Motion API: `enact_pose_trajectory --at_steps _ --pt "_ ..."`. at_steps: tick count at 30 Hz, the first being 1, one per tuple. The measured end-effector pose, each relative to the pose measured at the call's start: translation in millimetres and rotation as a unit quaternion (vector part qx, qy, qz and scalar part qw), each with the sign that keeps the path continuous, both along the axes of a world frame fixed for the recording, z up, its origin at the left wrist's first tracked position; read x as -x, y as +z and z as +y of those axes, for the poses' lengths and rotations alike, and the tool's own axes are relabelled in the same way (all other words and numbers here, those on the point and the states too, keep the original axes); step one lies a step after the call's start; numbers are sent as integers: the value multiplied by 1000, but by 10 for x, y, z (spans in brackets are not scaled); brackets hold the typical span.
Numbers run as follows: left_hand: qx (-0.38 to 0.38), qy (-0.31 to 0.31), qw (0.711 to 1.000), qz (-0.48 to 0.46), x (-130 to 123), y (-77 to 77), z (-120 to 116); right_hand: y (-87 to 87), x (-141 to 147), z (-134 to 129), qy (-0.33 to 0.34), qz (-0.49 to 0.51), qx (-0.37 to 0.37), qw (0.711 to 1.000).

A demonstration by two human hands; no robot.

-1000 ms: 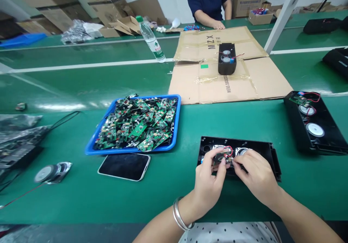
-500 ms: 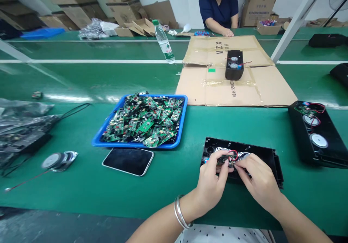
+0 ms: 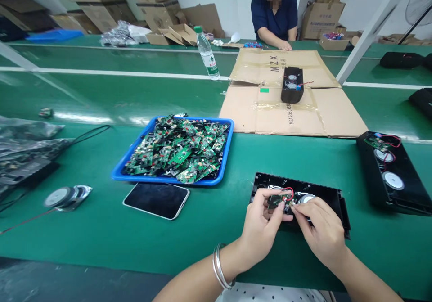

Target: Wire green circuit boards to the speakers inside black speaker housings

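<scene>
A small green circuit board (image 3: 277, 199) is pinched between the thumb and fingers of my left hand (image 3: 261, 223). A red wire (image 3: 289, 190) loops up from it. My right hand (image 3: 320, 227) closes its thumb and forefinger at the board's right end, on what looks like a small wire plug, mostly hidden by the fingertips. Both hands are over a black speaker housing (image 3: 332, 196), which lies with its inside up. One round speaker (image 3: 306, 198) shows between the hands; another is mostly covered by the left hand and the board.
A blue tray (image 3: 114, 176) heaped with circuit boards stands to the left, a phone (image 3: 157, 200) before it. A loose speaker (image 3: 60, 197) lies farther left. More black housings sit at right (image 3: 401, 180) and on flattened cardboard (image 3: 243, 108). A person (image 3: 275, 14) sits opposite.
The camera view has shifted slightly. My left hand has tilted the board a little, showing more of its face; both hands keep their pinch over the housing.
</scene>
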State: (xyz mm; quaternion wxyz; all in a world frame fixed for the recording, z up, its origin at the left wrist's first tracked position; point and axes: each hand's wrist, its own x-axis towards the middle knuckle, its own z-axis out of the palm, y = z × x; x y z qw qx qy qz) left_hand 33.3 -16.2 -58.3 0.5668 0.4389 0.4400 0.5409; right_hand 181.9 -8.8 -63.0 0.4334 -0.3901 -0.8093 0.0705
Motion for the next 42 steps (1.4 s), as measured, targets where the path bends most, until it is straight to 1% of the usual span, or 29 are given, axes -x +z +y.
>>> enact_pose_trajectory --at_steps 2,3,6,7,8,10,14,17,21,24,26,28,30,32,34,37,38,39,42 --pt "-20 -10 1000 3 7 -13 0 14 -15 8 -2 34 67 997" --pt "-33 -15 999 7 13 -23 -1 18 -27 13 -10 52 116 992" --pt "-80 -38 995 35 35 -59 -4 17 -75 28 -11 76 275 958" --pt "-97 -46 993 48 44 -71 -6 13 -89 32 0 75 309 948" --pt "-113 -52 990 63 53 -81 -6 10 -101 35 14 71 328 942" --pt "-139 -60 985 87 70 -95 -7 3 -114 38 28 66 325 943" --pt "-165 -55 978 114 80 -90 -7 -2 -101 34 18 64 283 957" --pt "-170 -47 976 129 70 -77 -10 6 -82 34 12 59 274 960" --pt "-170 -48 976 125 66 -75 -9 36 -71 47 11 59 274 960" --pt "-175 -55 974 131 83 -71 -1 59 -81 58 17 81 315 945" --pt "-200 -46 965 163 96 -63 6 60 -94 61 11 97 353 930" --pt "-240 -20 949 205 104 -52 11 45 -108 62 -17 114 359 926" --pt "-271 0 933 235 106 -40 14 23 -114 66 -52 119 329 936" --pt "-287 1 925 247 105 -30 13 10 -112 76 -67 96 300 947" --pt "-296 -5 922 251 104 -25 11 12 -103 88 -33 58 298 952" --pt "-300 -8 920 252 107 -38 8 30 -89 102 60 14 310 949" --pt "-298 -10 921 252 108 -48 8 35 -88 105 67 13 310 948" --pt "-297 -14 921 253 109 -61 10 38 -90 108 54 18 309 950" --pt "-291 -5 922 256 104 -101 19 34 -111 112 -40 75 322 943"
